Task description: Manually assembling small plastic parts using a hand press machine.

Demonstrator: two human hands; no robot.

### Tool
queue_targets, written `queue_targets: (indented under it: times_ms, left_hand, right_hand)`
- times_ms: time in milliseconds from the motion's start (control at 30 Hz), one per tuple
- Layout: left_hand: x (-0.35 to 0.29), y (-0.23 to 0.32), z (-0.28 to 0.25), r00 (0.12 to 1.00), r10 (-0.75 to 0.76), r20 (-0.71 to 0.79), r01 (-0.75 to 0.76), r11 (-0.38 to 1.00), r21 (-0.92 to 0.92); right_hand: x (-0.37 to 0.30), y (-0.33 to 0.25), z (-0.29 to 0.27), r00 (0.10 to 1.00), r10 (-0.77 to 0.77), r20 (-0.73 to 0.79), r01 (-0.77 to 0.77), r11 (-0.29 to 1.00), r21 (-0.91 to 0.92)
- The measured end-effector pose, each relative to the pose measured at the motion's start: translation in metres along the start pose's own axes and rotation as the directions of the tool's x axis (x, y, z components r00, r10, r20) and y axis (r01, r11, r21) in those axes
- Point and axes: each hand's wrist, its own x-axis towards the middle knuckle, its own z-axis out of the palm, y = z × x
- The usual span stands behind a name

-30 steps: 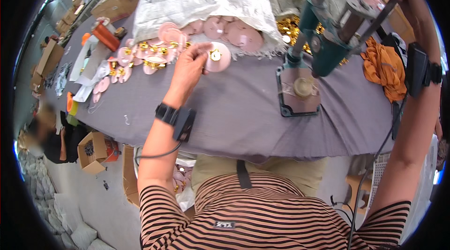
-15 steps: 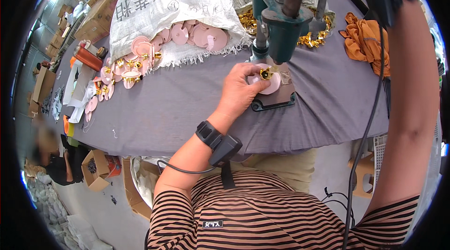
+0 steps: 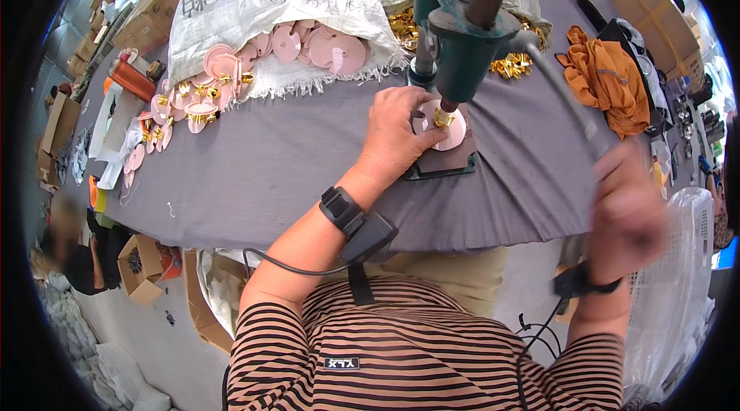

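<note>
Blurring hides the right hand [image 3: 628, 207] on the press lever [image 3: 559, 91]; grip unreadable. Left hand [image 3: 397, 137] partly covers a pink disc [image 3: 445, 127], fingers pinching its edge. Disc, gold-centred, lies on the press base [image 3: 443, 164] on the desk [image 3: 254, 172].

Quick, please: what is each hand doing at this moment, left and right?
Left hand: fingers closed on the pink disc under the green press.
Right hand: closed around the press lever, though it is blurred.
</note>
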Motion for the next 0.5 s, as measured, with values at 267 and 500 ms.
queue_targets:
  times_ms: [267,500]
  left_hand:
    - [0.004,0.000,0.007,0.998,-0.027,0.058,0.033,0.993,-0.110]
    - [-0.006,-0.010,0.019,0.967,0.106,-0.230,-0.123,0.991,-0.061]
  right_hand:
    - [-0.006,-0.006,0.023,0.981,-0.007,0.195,0.087,0.909,-0.408]
    - [0.190,0.050,-0.009,0.985,0.173,-0.017,-0.169,0.931,-0.325]
